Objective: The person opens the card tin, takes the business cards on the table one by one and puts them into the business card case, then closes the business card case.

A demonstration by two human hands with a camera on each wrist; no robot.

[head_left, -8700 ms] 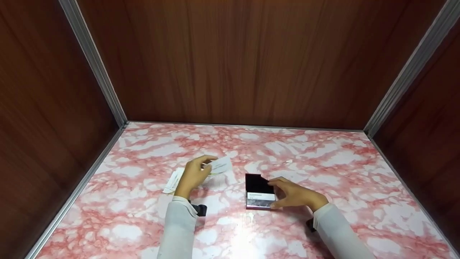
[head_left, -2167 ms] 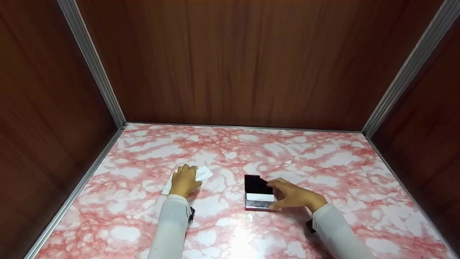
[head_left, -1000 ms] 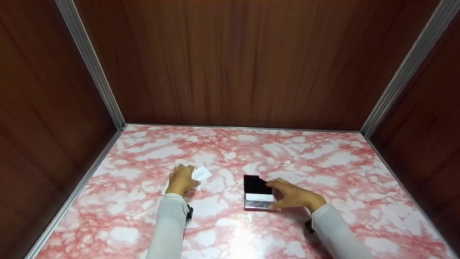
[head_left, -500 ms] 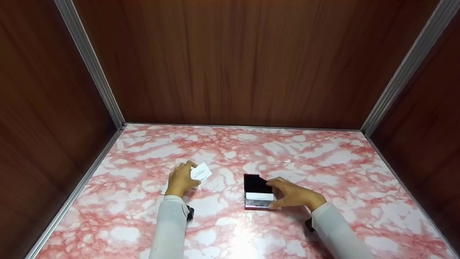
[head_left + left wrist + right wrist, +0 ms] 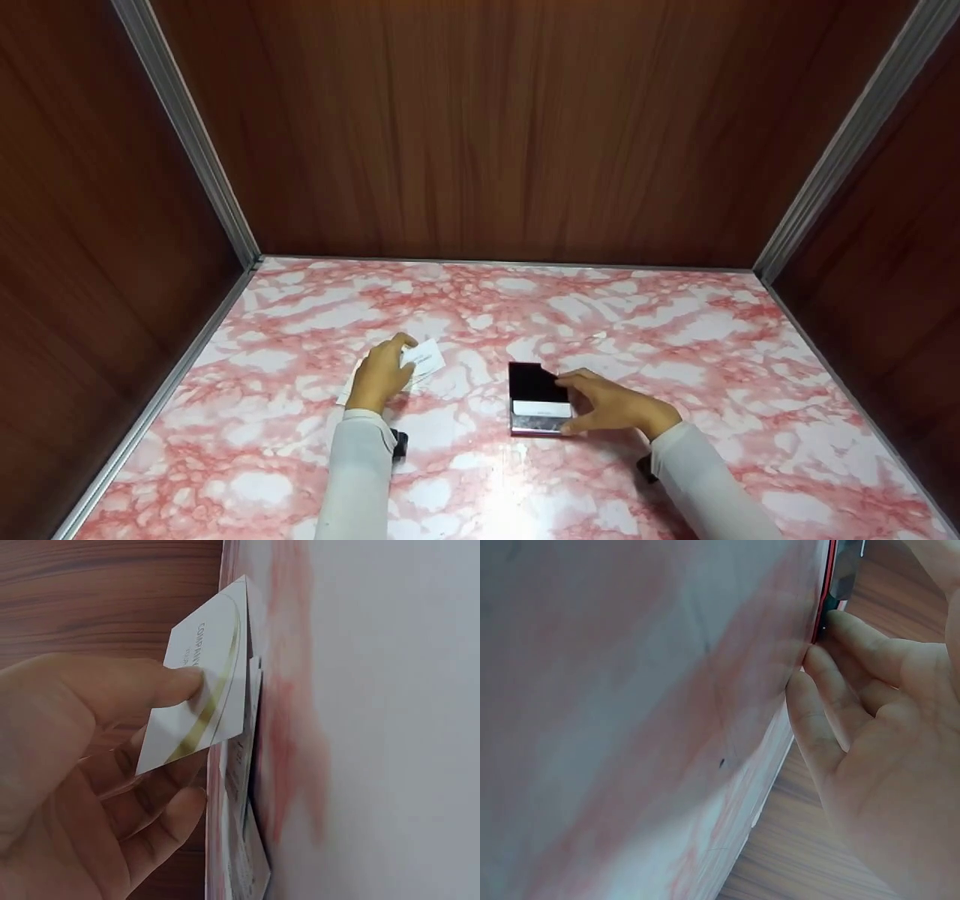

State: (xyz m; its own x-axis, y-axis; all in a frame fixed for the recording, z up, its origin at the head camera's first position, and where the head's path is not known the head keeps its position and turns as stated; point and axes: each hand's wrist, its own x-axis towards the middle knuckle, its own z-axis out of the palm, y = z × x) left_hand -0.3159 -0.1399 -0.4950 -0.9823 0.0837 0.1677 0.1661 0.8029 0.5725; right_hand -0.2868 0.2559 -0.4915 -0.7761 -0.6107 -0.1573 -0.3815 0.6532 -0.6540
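My left hand (image 5: 381,375) pinches a white business card (image 5: 214,637) between thumb and fingers, raised at a tilt just above the table. Gold curved lines and the printed word COMPANY mark the card. Under and behind that hand lie several loose business cards (image 5: 238,772), overlapping and partly hidden. Right of them stands an opened card case (image 5: 531,382) with a black inner lid and a shiny front. A white card (image 5: 541,409) shows inside it. My right hand (image 5: 619,405) holds the case by its right side, thumb at the near corner, fingertips farther back.
The red-and-white marbled tabletop (image 5: 480,300) is bounded by dark wood panels (image 5: 480,135) at the back and both sides. Metal rails (image 5: 196,135) run along the corners. A bright reflection lies on the table near the front middle.
Earlier the left hand held a card out toward the case, then went back over the loose cards. Now it has lifted a card off them. The right hand and case stay put.
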